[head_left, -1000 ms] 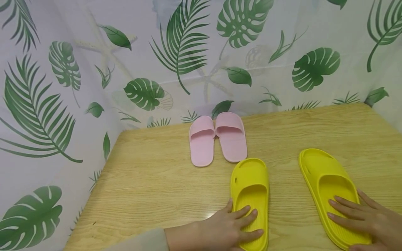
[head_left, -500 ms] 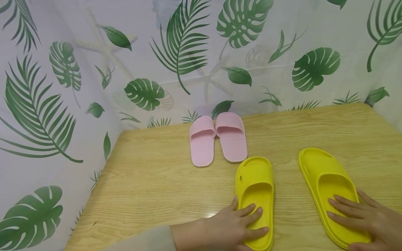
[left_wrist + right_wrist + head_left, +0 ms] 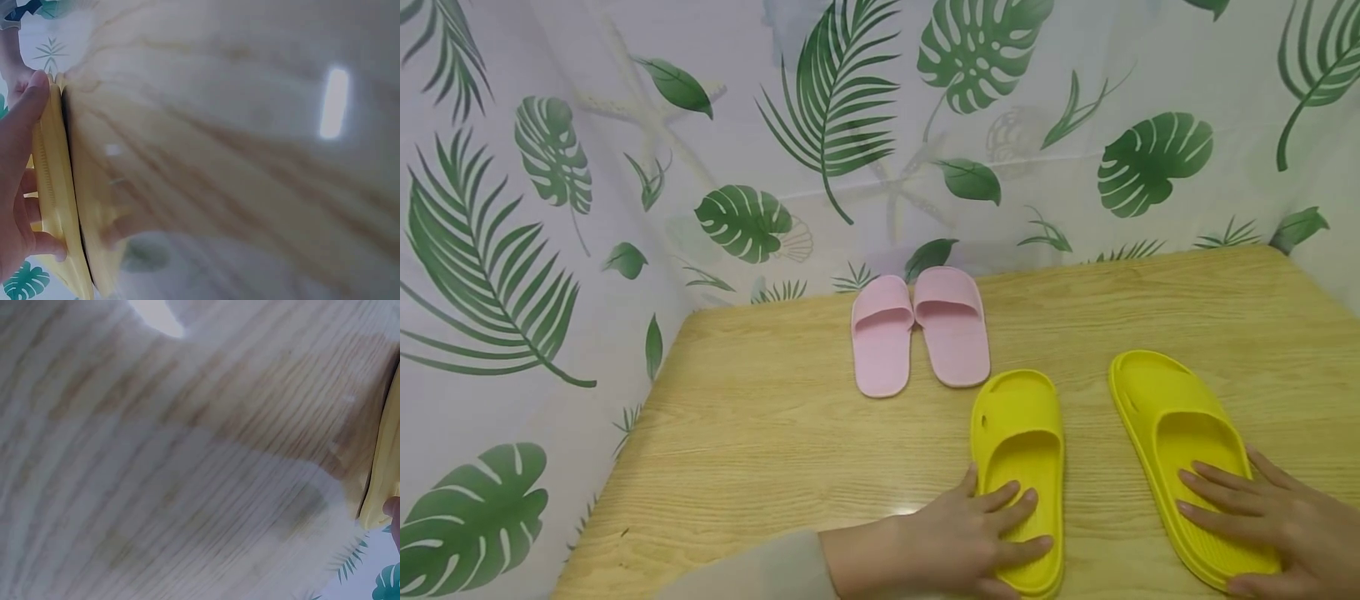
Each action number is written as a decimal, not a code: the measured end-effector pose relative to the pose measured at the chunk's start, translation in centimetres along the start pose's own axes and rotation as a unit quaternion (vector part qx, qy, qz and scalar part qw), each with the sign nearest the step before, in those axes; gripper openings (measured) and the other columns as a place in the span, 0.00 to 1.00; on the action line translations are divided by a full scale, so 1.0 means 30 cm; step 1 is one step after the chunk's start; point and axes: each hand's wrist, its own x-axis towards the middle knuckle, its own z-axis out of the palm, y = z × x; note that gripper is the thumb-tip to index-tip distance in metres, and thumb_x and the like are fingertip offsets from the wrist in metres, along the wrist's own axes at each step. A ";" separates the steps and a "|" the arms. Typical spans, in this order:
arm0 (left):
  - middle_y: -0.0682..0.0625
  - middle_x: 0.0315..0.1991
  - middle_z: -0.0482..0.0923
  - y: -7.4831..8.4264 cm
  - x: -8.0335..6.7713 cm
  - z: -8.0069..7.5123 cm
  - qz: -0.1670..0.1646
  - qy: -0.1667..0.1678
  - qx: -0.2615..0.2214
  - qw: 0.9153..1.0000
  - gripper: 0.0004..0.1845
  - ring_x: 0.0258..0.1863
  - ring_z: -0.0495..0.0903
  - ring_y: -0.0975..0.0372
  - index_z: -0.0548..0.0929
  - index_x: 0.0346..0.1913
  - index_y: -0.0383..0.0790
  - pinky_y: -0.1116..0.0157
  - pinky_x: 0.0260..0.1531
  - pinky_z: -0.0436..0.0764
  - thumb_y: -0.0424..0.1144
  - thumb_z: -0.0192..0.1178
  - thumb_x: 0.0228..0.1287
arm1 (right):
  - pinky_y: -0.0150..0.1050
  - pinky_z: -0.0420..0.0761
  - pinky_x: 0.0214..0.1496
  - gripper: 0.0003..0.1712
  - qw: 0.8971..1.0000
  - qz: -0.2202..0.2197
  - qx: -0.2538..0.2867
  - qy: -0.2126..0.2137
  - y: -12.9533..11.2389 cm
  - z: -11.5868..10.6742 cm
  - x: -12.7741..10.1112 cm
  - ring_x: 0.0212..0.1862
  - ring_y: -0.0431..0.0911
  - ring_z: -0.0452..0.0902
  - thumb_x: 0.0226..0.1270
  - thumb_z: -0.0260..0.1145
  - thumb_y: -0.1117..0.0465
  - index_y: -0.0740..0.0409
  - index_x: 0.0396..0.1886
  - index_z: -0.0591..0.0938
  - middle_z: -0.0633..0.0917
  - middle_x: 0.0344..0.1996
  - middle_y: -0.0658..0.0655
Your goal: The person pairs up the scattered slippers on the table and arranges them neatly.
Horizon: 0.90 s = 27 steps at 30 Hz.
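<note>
Yellow slippers [image 3: 1018,467] [image 3: 1180,450] lie apart on the table [image 3: 760,433], left hand [image 3: 970,542] and right hand [image 3: 1277,525] each pressing one, grip spread flat

Wooden table [image 3: 760,433], light grain, in front of me. Two pink slippers [image 3: 919,329] lie side by side at its far edge (toes away); two yellow slippers [image 3: 1180,450] lie nearer, apart.

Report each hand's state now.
Left hand: open, flat on the left yellow slipper.
Right hand: open, flat on the right yellow slipper.
</note>
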 end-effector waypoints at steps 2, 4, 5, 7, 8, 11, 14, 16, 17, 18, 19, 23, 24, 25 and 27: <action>0.42 0.73 0.55 0.001 0.007 -0.004 -0.001 0.003 0.005 1.000 0.32 0.70 0.59 0.51 0.59 0.72 0.60 0.46 0.58 0.70 0.66 0.38 0.68 | 0.35 0.24 0.71 0.44 1.000 0.001 -0.002 0.001 0.001 0.000 0.000 0.75 0.34 0.38 0.49 0.68 0.34 0.42 0.67 0.71 0.51 0.74 0.42; 0.42 0.72 0.56 0.002 0.014 -0.006 -0.003 0.008 0.009 1.000 0.32 0.69 0.61 0.52 0.60 0.72 0.60 0.46 0.57 0.70 0.66 0.38 0.68 | 0.35 0.24 0.71 0.44 1.000 0.002 -0.002 0.002 0.001 -0.001 0.001 0.75 0.33 0.38 0.49 0.68 0.34 0.42 0.67 0.71 0.52 0.74 0.42; 0.43 0.72 0.57 0.003 0.018 -0.007 -0.004 0.010 0.014 1.000 0.32 0.69 0.61 0.52 0.61 0.71 0.60 0.46 0.57 0.71 0.67 0.38 0.68 | 0.35 0.24 0.71 0.43 1.000 0.003 0.000 0.003 0.001 -0.001 0.002 0.74 0.33 0.38 0.50 0.68 0.34 0.42 0.66 0.71 0.52 0.74 0.42; 0.43 0.71 0.58 0.005 0.024 -0.008 -0.005 0.017 0.022 1.000 0.32 0.68 0.62 0.52 0.62 0.71 0.60 0.46 0.56 0.72 0.67 0.38 0.67 | 0.35 0.25 0.71 0.43 1.000 0.005 0.003 0.006 0.001 -0.002 0.005 0.74 0.33 0.39 0.49 0.68 0.34 0.42 0.65 0.72 0.53 0.74 0.42; 0.43 0.71 0.59 0.005 0.027 -0.009 -0.005 0.017 0.024 1.000 0.33 0.68 0.63 0.52 0.62 0.71 0.60 0.47 0.56 0.72 0.67 0.38 0.67 | 0.35 0.25 0.71 0.42 1.000 0.007 0.004 0.007 0.001 -0.003 0.007 0.74 0.33 0.40 0.49 0.68 0.34 0.43 0.65 0.73 0.54 0.74 0.42; 0.43 0.71 0.59 0.005 0.037 -0.011 -0.007 0.016 0.027 0.999 0.33 0.68 0.63 0.52 0.61 0.71 0.60 0.47 0.56 0.72 0.68 0.37 0.67 | 0.34 0.25 0.71 0.42 1.000 0.011 0.010 0.008 0.001 -0.004 0.010 0.74 0.33 0.40 0.48 0.69 0.34 0.44 0.64 0.74 0.55 0.73 0.42; 0.43 0.71 0.58 0.002 0.046 -0.014 -0.011 0.007 0.015 1.000 0.34 0.68 0.62 0.53 0.61 0.71 0.60 0.46 0.57 0.71 0.68 0.37 0.66 | 0.34 0.25 0.71 0.42 1.000 0.016 0.018 0.007 0.001 -0.007 0.012 0.74 0.33 0.41 0.48 0.70 0.35 0.46 0.63 0.76 0.56 0.73 0.43; 0.43 0.72 0.57 0.000 0.053 -0.017 -0.014 -0.003 0.006 1.000 0.34 0.69 0.61 0.53 0.60 0.72 0.61 0.46 0.58 0.70 0.69 0.36 0.66 | 0.34 0.25 0.71 0.42 0.999 0.021 0.025 0.006 0.002 -0.010 0.014 0.74 0.33 0.41 0.47 0.71 0.35 0.46 0.62 0.76 0.56 0.73 0.43; 0.44 0.72 0.57 0.000 0.057 -0.018 -0.015 -0.007 0.003 1.000 0.34 0.69 0.60 0.53 0.60 0.72 0.61 0.46 0.58 0.69 0.69 0.36 0.66 | 0.34 0.25 0.71 0.43 0.999 0.022 0.027 0.005 0.002 -0.011 0.014 0.74 0.32 0.41 0.46 0.71 0.35 0.46 0.62 0.76 0.56 0.73 0.43; 0.44 0.72 0.56 0.000 0.061 -0.020 -0.016 -0.013 -0.001 1.000 0.35 0.70 0.60 0.52 0.59 0.72 0.61 0.45 0.58 0.69 0.69 0.36 0.66 | 0.34 0.25 0.71 0.43 0.999 0.024 0.028 0.005 0.003 -0.012 0.015 0.74 0.32 0.41 0.45 0.71 0.35 0.46 0.62 0.76 0.56 0.73 0.43; 0.44 0.73 0.55 0.000 0.065 -0.021 -0.017 -0.019 -0.005 1.000 0.35 0.70 0.59 0.53 0.58 0.72 0.61 0.45 0.59 0.68 0.70 0.35 0.65 | 0.34 0.25 0.71 0.43 0.999 0.025 0.029 0.004 0.004 -0.014 0.016 0.74 0.32 0.41 0.45 0.72 0.36 0.46 0.62 0.76 0.56 0.73 0.42; 0.44 0.73 0.53 -0.003 0.079 -0.028 -0.019 -0.027 -0.015 0.999 0.36 0.71 0.57 0.53 0.57 0.73 0.61 0.45 0.60 0.67 0.70 0.34 0.65 | 0.33 0.25 0.71 0.44 0.999 0.027 0.031 0.002 0.008 -0.018 0.018 0.74 0.31 0.40 0.43 0.73 0.36 0.46 0.62 0.76 0.56 0.73 0.41; 0.44 0.73 0.53 -0.004 0.082 -0.029 -0.019 -0.026 -0.016 0.999 0.36 0.71 0.57 0.53 0.57 0.73 0.61 0.45 0.60 0.67 0.71 0.34 0.64 | 0.33 0.25 0.71 0.44 0.999 0.029 0.031 0.001 0.009 -0.019 0.019 0.74 0.31 0.40 0.42 0.74 0.36 0.46 0.62 0.76 0.56 0.73 0.41; 0.45 0.73 0.53 -0.005 0.084 -0.030 -0.020 -0.024 -0.017 0.999 0.37 0.71 0.57 0.53 0.58 0.73 0.61 0.45 0.60 0.67 0.71 0.34 0.64 | 0.33 0.25 0.71 0.44 0.999 0.030 0.031 -0.002 0.009 -0.020 0.019 0.74 0.31 0.40 0.42 0.74 0.37 0.45 0.62 0.76 0.55 0.73 0.41; 0.44 0.73 0.54 -0.007 0.087 -0.032 -0.020 -0.019 -0.015 1.000 0.37 0.71 0.58 0.53 0.58 0.72 0.61 0.45 0.59 0.67 0.71 0.35 0.63 | 0.33 0.24 0.71 0.44 0.999 0.032 0.031 -0.006 0.009 -0.022 0.021 0.73 0.30 0.40 0.42 0.75 0.37 0.45 0.62 0.76 0.55 0.73 0.40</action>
